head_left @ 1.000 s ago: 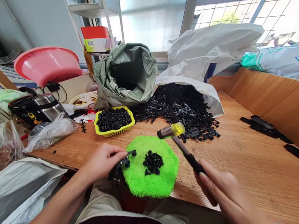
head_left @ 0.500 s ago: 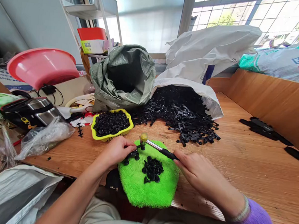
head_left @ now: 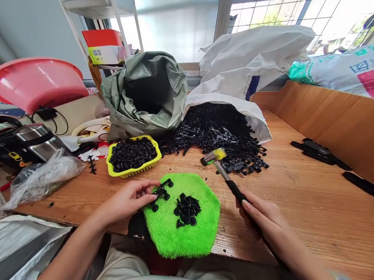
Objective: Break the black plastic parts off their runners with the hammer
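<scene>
My left hand [head_left: 134, 199] pinches a black plastic bracket-like part [head_left: 161, 191] with round knobs, at the upper left of a fuzzy green cloth [head_left: 167, 236]. A small heap of black plastic plugs [head_left: 187, 210] lies in the middle of that cloth. Right of it, my right hand [head_left: 261, 213] is closed round the black grip of a mallet [head_left: 225, 173]. The mallet's yellowish head is raised beyond the cloth, apart from the part in my left hand. Part of the black piece is hidden by my left fingers.
A yellow basket [head_left: 157, 157] full of black pieces stands behind my left hand. Black parts [head_left: 228, 138] spill from a white sack [head_left: 265, 126] beside an open grey-green sack [head_left: 114, 83]. At left are a plastic bag [head_left: 48, 179] and a pink basin [head_left: 37, 82]; black straps [head_left: 320, 151] lie right.
The mallet has lifted off the black part and swung up to the right with my right hand. My left hand has moved slightly down and left, still holding the part. The view has shifted.
</scene>
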Action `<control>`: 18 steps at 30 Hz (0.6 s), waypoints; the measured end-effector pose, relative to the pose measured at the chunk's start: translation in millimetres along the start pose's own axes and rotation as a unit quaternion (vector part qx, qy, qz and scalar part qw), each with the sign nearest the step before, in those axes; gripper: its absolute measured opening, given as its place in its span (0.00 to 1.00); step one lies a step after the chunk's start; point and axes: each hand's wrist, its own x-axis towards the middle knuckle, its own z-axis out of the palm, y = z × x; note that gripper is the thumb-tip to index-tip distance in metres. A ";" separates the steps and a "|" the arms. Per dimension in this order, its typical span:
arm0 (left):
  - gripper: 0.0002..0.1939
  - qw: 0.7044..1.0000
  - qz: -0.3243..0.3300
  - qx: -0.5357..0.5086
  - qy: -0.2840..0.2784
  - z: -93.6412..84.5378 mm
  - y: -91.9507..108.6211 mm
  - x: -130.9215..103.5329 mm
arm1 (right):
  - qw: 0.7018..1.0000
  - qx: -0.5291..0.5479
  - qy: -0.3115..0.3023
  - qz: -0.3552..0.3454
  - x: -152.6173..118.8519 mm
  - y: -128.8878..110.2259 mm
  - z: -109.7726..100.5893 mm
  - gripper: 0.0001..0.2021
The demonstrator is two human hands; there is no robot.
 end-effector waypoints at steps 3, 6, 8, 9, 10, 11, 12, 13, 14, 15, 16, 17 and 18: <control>0.17 0.997 -0.021 -0.067 0.007 -5.2 4.7 -4.0 | 0.964 0.247 -0.025 0.100 -9.0 11.2 -2.7 0.13; 0.13 0.991 -0.015 -0.123 0.051 -3.9 12.1 3.3 | 0.897 0.407 -0.028 0.167 -15.1 18.9 4.8 0.12; 0.16 0.988 -0.013 -0.143 0.059 0.1 16.8 10.5 | 0.883 0.431 -0.020 0.183 -19.1 22.7 11.0 0.12; 0.17 0.986 -0.014 -0.153 0.062 2.4 18.9 13.7 | 0.881 0.434 -0.018 0.185 -21.1 24.1 13.4 0.12; 0.17 0.984 -0.011 -0.163 0.068 4.4 20.6 16.5 | 0.878 0.440 -0.017 0.189 -23.0 25.2 14.9 0.13; 0.16 0.981 -0.007 -0.176 0.081 6.0 21.9 18.7 | 0.874 0.446 -0.016 0.192 -24.6 25.9 15.6 0.13; 0.15 0.977 -0.003 -0.190 0.098 6.9 22.7 20.4 | 0.870 0.453 -0.015 0.193 -25.7 26.2 15.7 0.13; 0.14 0.972 -0.001 -0.206 0.117 7.0 23.1 21.6 | 0.867 0.459 -0.012 0.194 -26.4 26.2 15.3 0.14; 0.13 0.965 -0.001 -0.227 0.131 6.6 23.1 22.5 | 0.863 0.466 -0.010 0.196 -26.7 26.0 14.7 0.14; 0.13 0.958 -0.003 -0.251 0.139 5.8 22.9 23.1 | 0.859 0.472 -0.007 0.197 -26.6 25.6 14.2 0.14; 0.12 0.949 -0.006 -0.278 0.146 4.9 22.6 23.6 | 0.855 0.479 -0.005 0.199 -26.3 25.2 13.8 0.13; 0.12 0.940 -0.009 -0.306 0.152 4.2 22.4 24.1 | 0.851 0.486 -0.004 0.200 -25.9 24.9 13.6 0.13; 0.11 0.930 -0.011 -0.334 0.157 4.2 22.4 24.6 | 0.847 0.493 -0.003 0.200 -25.7 24.7 13.6 0.13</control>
